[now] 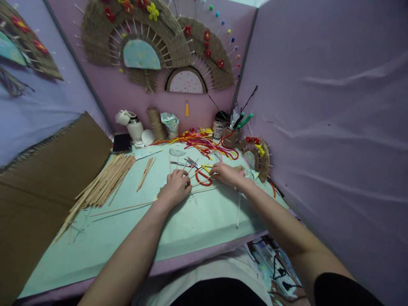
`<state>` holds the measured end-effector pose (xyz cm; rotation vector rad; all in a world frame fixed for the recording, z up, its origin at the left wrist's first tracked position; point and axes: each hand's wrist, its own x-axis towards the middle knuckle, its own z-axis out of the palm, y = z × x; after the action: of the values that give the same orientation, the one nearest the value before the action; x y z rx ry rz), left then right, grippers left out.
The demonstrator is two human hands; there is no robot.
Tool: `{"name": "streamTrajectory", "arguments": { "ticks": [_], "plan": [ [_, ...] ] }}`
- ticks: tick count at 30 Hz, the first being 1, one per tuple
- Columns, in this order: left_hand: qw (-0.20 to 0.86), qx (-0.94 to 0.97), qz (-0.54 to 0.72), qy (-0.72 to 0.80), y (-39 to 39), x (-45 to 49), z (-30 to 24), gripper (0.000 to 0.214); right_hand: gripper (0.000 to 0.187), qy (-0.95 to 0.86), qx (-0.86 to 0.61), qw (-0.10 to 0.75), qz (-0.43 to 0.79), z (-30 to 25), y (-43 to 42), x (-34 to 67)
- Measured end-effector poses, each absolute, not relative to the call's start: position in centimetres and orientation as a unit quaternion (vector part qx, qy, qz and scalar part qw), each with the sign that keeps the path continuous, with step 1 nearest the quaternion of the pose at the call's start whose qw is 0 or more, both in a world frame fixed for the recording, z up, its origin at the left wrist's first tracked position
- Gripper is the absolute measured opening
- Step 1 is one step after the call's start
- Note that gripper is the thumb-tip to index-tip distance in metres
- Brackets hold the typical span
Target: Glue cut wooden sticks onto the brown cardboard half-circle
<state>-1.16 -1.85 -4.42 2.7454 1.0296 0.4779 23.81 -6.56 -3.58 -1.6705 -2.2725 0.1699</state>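
My left hand (176,185) is closed over several thin wooden sticks that fan out from beneath it on the table. A small brownish edge (160,193) shows under its wrist; the rest of that piece is hidden. To the right, my right hand (225,173) has its fingertips pinched together at what looks like the end of one thin stick. Between the hands lie scissors (192,163) with red and yellow handles, close to the right fingertips. One long stick (124,208) runs out to the left from under my left hand.
A pile of sticks (110,180) lies at the left beside a cardboard sheet (47,191). Behind are colourful pipe cleaners (207,146), a twine spool (155,122), a white jar (135,128) and a pen cup (231,137). A small woven fan (263,159) leans at the right.
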Motion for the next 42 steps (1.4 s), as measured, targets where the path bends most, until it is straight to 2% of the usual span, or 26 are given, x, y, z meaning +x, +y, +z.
{"name": "streamTrajectory", "arguments": {
  "ticks": [9, 18, 29, 42],
  "plan": [
    [0.132, 0.889, 0.198, 0.391, -0.5, -2.5, -3.7, 0.024, 0.013, -0.813, -0.563, 0.124, 0.08, -3.4, -6.0, 23.1],
    [0.172, 0.906, 0.124, 0.366, -0.3, -3.2, -3.2, 0.021, 0.015, -0.805, -0.58, 0.11, 0.065, -3.6, -5.9, 23.0],
    [0.181, 0.914, 0.117, 0.344, -0.4, -3.2, -3.7, 0.022, 0.016, -0.805, -0.586, 0.082, 0.044, -3.6, -5.8, 22.7],
    [0.184, 0.912, 0.111, 0.349, -0.9, -2.7, -3.8, 0.017, 0.015, -0.815, -0.567, 0.11, 0.04, -4.2, -5.1, 23.3]
  ]
}}
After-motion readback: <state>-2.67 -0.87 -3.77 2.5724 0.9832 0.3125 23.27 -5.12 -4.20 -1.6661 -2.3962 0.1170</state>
